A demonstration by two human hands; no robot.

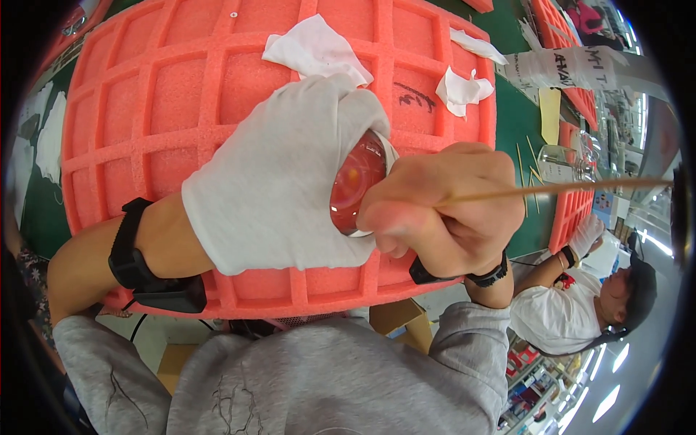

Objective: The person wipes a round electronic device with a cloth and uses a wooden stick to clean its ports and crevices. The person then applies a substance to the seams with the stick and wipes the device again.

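My left hand (290,170), in a white cloth glove, is closed around a round, clear glass lens (359,181). Light glints off the lens, and the red foam shows through it. My bare right hand (453,199) pinches a thin wooden stick (551,190), whose long end sticks out to the right. The right fingertips are at the lens's right edge; the stick's other end is hidden behind them. Both hands are over a red foam tray (170,101) divided into square pockets. A white cloth (319,51) lies on the tray just beyond the gloved hand.
Crumpled white wipes (464,90) lie on the tray's right side. Thin sticks (529,174), a glass jar (562,163) and a yellow slip (549,116) rest on the green table (533,228). A wrapped pipe (580,69) crosses at upper right. A co-worker (558,312) is at the right.
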